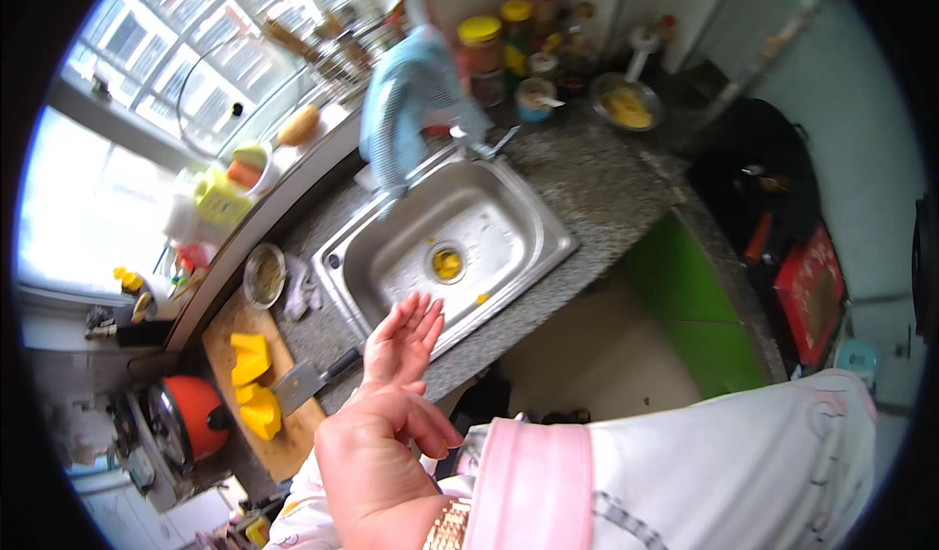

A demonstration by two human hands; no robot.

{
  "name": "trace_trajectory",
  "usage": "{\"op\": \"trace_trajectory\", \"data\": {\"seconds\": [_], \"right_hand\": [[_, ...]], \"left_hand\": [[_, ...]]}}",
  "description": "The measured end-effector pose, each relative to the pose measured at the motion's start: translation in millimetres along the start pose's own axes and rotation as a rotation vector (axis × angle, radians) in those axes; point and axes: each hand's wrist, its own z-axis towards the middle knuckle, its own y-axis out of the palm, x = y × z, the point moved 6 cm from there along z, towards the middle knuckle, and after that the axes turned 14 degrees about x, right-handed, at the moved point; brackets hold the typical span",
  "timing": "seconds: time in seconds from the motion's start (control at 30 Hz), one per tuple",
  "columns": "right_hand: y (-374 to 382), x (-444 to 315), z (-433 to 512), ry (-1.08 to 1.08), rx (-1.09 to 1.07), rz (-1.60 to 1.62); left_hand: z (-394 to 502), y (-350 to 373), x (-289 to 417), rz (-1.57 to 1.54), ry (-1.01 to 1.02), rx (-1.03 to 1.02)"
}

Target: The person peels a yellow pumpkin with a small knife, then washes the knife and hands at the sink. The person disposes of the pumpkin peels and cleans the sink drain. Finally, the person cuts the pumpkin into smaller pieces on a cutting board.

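Observation:
Over the near edge of the stainless steel sink (477, 205), my left hand (407, 337) is held palm up, with nothing in it. My right hand (381, 447) crosses the left forearm at the wrist, fingers bent; whether it grips the sleeve there is hidden. Yellow scraps sit in the sink drain (447, 262). To the left, a wooden cutting board (293, 451) bears yellow pumpkin-like pieces (257, 407). A cleaver (299, 385) lies with its blade over the board's edge and its dark handle toward my left hand.
A light blue cloth (400, 103) drapes by the faucet (469, 143). Beside the board are a metal bowl (265, 275) and a crumpled rag (301, 290). Behind the sink stand jars (480, 44) and a bowl of yellow food (627, 106). A red rice cooker (194, 418) is at left.

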Motion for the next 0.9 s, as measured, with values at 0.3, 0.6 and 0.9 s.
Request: {"op": "trace_trajectory", "data": {"seconds": [0.3, 0.6, 0.9], "right_hand": [[34.0, 29.6, 21.0, 0.018, -0.022, 0.200], [23.7, 61.8, 28.4, 0.036, -0.016, 0.223], [26.1, 78.3, 46.5, -0.054, -0.039, 0.249]], "left_hand": [[24.4, 1.5, 39.1, -0.171, 0.011, 0.017], [37.7, 43.6, 41.6, -0.274, 0.061, -0.020], [47.9, 62.5, 34.8, -0.315, 0.119, 0.026]]}}
